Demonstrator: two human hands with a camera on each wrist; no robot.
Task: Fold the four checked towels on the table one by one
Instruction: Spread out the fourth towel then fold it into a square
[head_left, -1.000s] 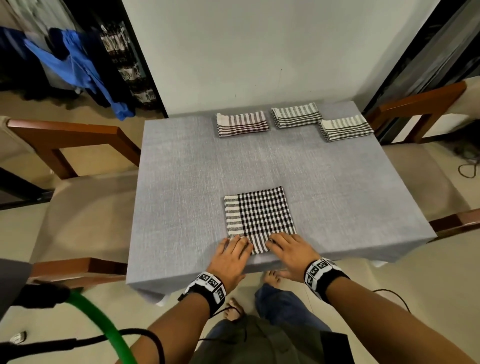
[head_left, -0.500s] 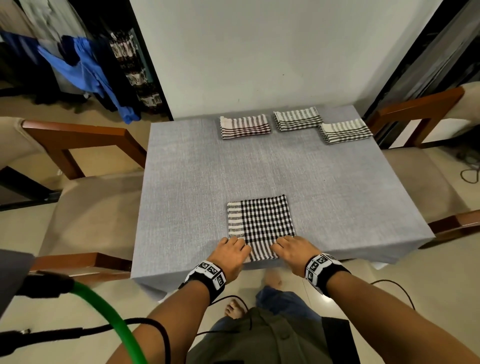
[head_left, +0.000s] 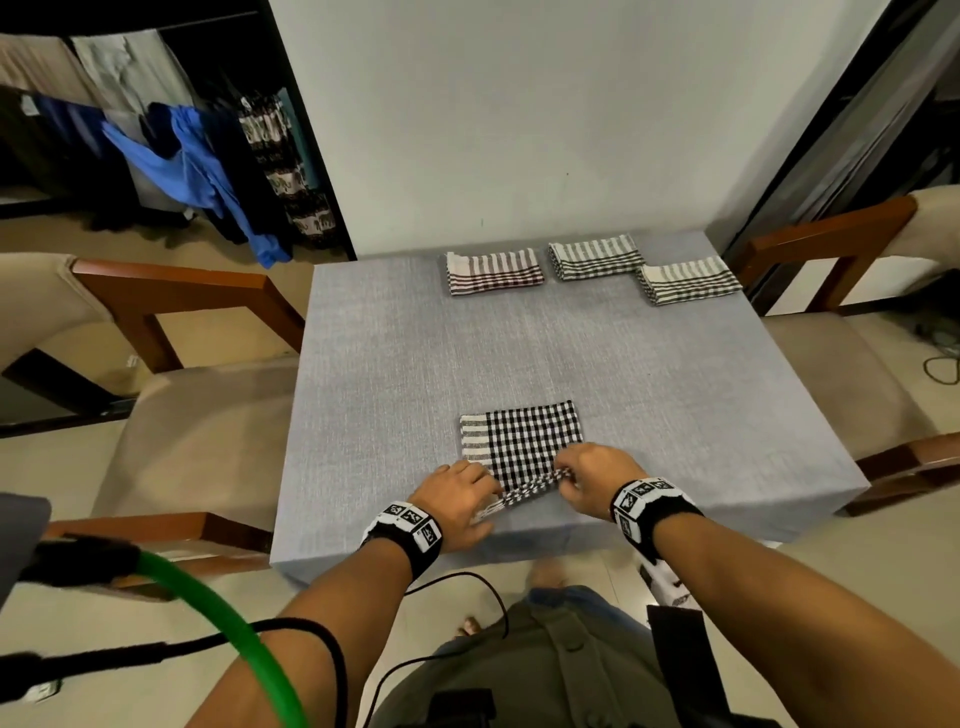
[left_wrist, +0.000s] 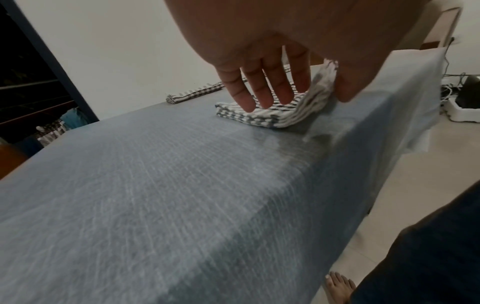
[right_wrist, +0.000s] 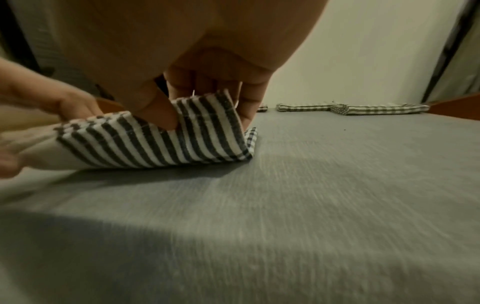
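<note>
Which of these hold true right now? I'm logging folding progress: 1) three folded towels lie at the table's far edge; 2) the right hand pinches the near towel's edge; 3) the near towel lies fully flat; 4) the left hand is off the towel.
1) True: three folded striped towels lie along the far edge of the grey cloth-covered table.
2) True: the right hand pinches the black-and-white checked towel.
3) False: its near edge is lifted.
4) False: the left hand grips the towel's near-left corner.
</note>
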